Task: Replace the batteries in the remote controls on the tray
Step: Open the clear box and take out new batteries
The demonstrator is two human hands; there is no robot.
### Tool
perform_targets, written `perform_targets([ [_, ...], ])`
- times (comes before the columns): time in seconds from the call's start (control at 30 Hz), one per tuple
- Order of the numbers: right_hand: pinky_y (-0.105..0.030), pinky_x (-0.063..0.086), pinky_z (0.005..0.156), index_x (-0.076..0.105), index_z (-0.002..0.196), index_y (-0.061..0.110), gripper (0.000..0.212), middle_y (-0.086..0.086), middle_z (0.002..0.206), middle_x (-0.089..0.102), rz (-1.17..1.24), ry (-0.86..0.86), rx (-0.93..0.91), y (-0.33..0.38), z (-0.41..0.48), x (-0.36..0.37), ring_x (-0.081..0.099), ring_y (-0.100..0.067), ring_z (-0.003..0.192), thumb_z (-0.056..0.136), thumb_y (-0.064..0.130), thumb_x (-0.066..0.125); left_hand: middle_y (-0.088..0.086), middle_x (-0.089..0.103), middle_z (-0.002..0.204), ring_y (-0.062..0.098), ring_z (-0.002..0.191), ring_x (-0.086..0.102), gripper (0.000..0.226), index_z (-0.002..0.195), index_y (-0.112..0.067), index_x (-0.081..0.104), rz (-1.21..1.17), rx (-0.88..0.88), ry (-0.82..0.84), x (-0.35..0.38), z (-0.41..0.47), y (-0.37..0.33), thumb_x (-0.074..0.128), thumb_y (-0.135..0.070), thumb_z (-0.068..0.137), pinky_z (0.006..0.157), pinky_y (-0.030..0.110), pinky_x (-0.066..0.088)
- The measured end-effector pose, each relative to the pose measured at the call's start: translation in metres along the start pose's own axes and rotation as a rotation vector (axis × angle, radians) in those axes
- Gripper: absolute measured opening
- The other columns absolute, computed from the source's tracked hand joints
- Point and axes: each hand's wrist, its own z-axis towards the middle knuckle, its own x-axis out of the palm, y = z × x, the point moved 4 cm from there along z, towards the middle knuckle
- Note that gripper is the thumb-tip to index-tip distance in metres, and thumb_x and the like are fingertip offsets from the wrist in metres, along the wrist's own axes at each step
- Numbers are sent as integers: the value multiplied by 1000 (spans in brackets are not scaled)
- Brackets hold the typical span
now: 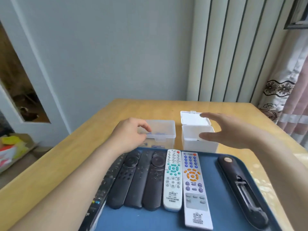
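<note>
A blue tray (221, 212) lies at the table's near edge. On it lie several black remotes (133, 179), a white remote with teal buttons (172, 180) and a white remote with orange buttons (194, 189). A black remote (243, 189) lies apart on the right, back up, with its battery bay open. Behind the tray stand a clear lidded box (162, 130) holding small blue things and a white box (191, 144) with its lid raised. My left hand (130, 133) curls thumb and fingers on the clear box's left end. My right hand (233, 130) hovers spread over the white box.
The wooden table (66, 164) stands against a grey wall, with a striped panel and a curtain (286, 104) at the back right. A cardboard box (15, 147) with colourful things sits on the floor at the left. My left forearm lies over the leftmost black remote.
</note>
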Motion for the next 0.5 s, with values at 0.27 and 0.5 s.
perform_targets([
  [0.27,-36,40,101,43,140,29,45,3,141,46,-299,-96,-327,90,5,45,41,-19,130,96,37,49,-10,43,146,15,137,32,48,131,-37,53,207,138,22,5,3,18,68,-35,85,114,35,25],
  [0.5,-32,38,61,53,110,9,24,-8,104,61,-654,-184,-339,116,27,78,60,-29,94,86,6,56,-6,62,127,18,116,57,41,128,-25,59,291,216,10,0,0,42,64,-31,87,98,31,45],
])
